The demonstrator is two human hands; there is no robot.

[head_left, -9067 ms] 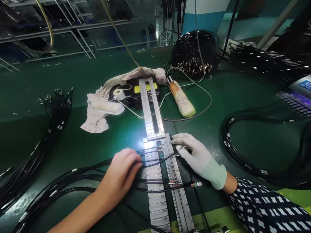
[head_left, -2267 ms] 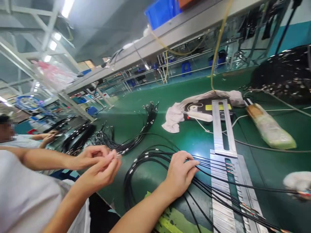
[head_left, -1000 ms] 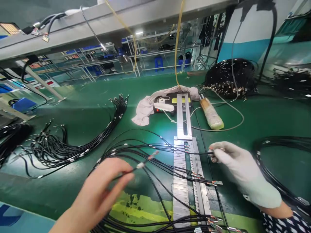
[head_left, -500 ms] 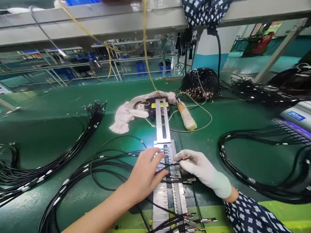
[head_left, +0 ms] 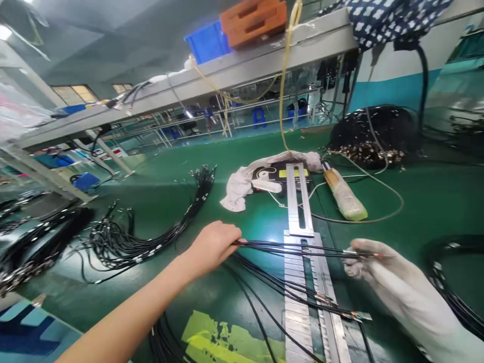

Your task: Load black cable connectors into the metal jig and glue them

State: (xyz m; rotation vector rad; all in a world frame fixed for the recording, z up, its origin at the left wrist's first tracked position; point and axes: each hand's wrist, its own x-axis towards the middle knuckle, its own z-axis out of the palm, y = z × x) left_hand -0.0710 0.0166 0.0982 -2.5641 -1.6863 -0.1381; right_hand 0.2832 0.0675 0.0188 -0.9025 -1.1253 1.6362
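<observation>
My bare left hand (head_left: 215,244) is closed around a small bunch of thin black cables (head_left: 272,246), left of a slotted metal fixture (head_left: 297,292). The bunch runs across the fixture to my right hand (head_left: 381,277), which wears a white glove. Its fingers pinch the bunch near the stripped ends, where coloured wires show. Below, more black cables (head_left: 302,295) lie slantwise over the fixture, with metal connectors (head_left: 359,316) at their tips.
Behind the fixture, a white cloth (head_left: 242,181) drapes a black box, beside a wrapped-handle tool (head_left: 344,194) with a cord. Cable bundles (head_left: 170,234) lie at left. A large cable coil (head_left: 374,131) sits at back right, another (head_left: 446,282) at right.
My left hand has moved left off the fixture and my right hand to the right, with the cables now stretched between them. The head view has swung left and tilted.
</observation>
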